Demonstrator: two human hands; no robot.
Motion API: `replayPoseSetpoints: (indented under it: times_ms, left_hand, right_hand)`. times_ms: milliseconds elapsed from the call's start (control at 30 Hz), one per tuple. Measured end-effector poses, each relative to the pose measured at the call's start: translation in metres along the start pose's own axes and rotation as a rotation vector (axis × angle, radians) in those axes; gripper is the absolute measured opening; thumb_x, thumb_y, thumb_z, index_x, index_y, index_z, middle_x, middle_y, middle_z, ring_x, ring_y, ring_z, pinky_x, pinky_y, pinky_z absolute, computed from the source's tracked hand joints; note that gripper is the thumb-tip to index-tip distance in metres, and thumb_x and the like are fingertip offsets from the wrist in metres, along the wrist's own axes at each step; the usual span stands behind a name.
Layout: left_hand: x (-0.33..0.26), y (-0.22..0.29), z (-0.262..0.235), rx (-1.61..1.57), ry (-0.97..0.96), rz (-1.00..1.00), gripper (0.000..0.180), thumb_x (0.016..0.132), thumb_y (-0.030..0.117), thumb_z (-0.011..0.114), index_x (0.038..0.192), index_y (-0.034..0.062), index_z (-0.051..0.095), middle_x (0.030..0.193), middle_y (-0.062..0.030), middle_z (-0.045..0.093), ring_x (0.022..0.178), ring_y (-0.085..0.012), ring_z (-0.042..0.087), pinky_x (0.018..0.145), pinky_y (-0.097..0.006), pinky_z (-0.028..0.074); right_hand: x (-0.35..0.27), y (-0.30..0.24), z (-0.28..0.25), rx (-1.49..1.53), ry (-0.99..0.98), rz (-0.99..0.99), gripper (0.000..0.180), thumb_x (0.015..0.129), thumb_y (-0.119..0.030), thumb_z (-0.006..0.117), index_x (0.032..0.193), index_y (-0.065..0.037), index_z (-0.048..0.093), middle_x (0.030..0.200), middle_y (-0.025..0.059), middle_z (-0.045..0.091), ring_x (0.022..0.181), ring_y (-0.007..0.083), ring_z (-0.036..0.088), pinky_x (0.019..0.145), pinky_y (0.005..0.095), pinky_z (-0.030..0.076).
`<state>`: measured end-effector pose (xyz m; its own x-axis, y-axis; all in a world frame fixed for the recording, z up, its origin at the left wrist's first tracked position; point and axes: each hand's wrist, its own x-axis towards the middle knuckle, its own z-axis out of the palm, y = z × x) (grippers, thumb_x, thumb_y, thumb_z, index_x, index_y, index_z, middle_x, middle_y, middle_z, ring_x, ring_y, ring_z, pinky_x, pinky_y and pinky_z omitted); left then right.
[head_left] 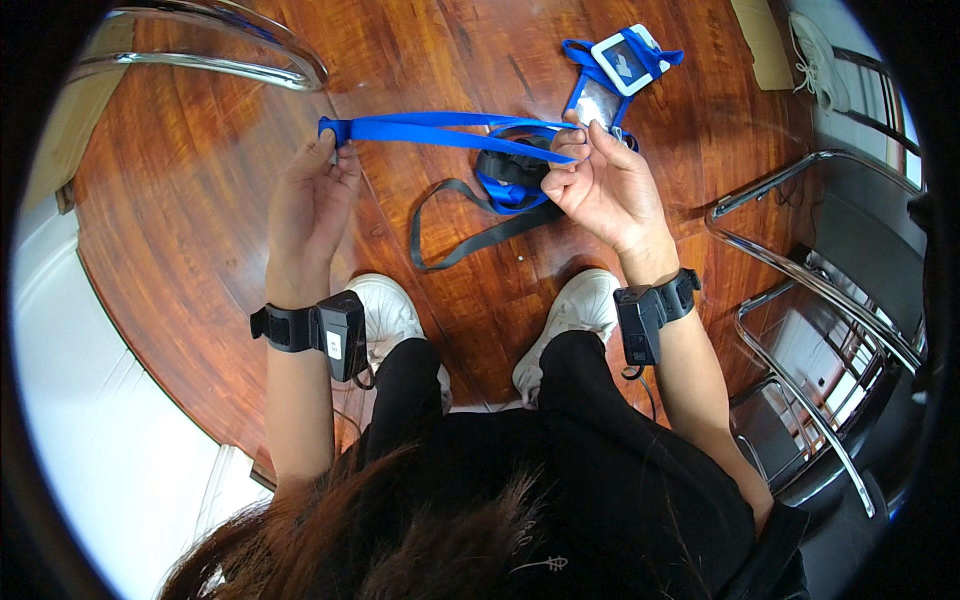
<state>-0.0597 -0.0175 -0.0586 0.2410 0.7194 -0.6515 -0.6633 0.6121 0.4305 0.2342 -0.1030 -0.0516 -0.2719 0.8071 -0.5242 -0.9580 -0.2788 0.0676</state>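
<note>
Stretched level between my hands is a doubled blue lanyard strap (400,128). My left hand (315,195) pinches its folded end at the left. My right hand (612,190) grips the other end between thumb and fingers, palm turned up. On the floor just past my right hand lie a white-framed badge holder (628,62) and a clear, blue-edged one, partly hidden by my fingertips. Beneath the taut strap sits a loose heap of blue lanyard (510,195) and black strap (485,241), one black loop reaching toward my feet.
Chrome-framed chairs with dark seats (870,235) stand along the right. A bent chrome tube (240,68) crosses the upper left. A white sneaker (818,65) is at the upper right. My white shoes (580,310) rest on the wooden floor (170,260); black devices are strapped to both wrists.
</note>
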Motion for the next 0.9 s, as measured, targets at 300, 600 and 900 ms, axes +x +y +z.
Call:
replayPoseSetpoints:
  times_ms: [300, 600, 900]
  left_hand:
    - [-0.008, 0.000, 0.008, 0.220, -0.097, 0.071, 0.017, 0.095, 0.004, 0.056, 0.110, -0.0036, 0.056, 0.098, -0.0093, 0.058, 0.088, -0.0159, 0.055, 0.079, -0.025, 0.047]
    - [-0.029, 0.001, 0.050, 0.324, -0.148, 0.086, 0.028, 0.092, 0.004, 0.060, 0.119, -0.0041, 0.055, 0.098, -0.0073, 0.059, 0.084, -0.0133, 0.054, 0.078, -0.025, 0.045]
    - [-0.057, 0.006, 0.086, 0.510, -0.209, 0.019, 0.034, 0.089, 0.008, 0.065, 0.119, -0.0040, 0.056, 0.092, -0.0051, 0.061, 0.079, -0.0111, 0.055, 0.073, -0.024, 0.045]
  right_hand:
    - [0.001, 0.000, 0.004, -0.656, 0.528, -0.187, 0.017, 0.090, -0.007, 0.061, 0.106, -0.002, 0.058, 0.098, 0.0092, 0.062, 0.084, 0.0156, 0.060, 0.073, 0.0268, 0.048]
    - [-0.001, 0.029, 0.040, -1.808, 0.224, -0.660, 0.020, 0.082, -0.017, 0.070, 0.100, -0.008, 0.068, 0.112, 0.0091, 0.060, 0.107, 0.0217, 0.058, 0.088, 0.0330, 0.048]
    - [0.002, 0.064, 0.065, -1.860, -0.173, -0.797, 0.024, 0.078, -0.017, 0.077, 0.095, -0.004, 0.067, 0.124, 0.0104, 0.058, 0.109, 0.0252, 0.059, 0.090, 0.0324, 0.047]
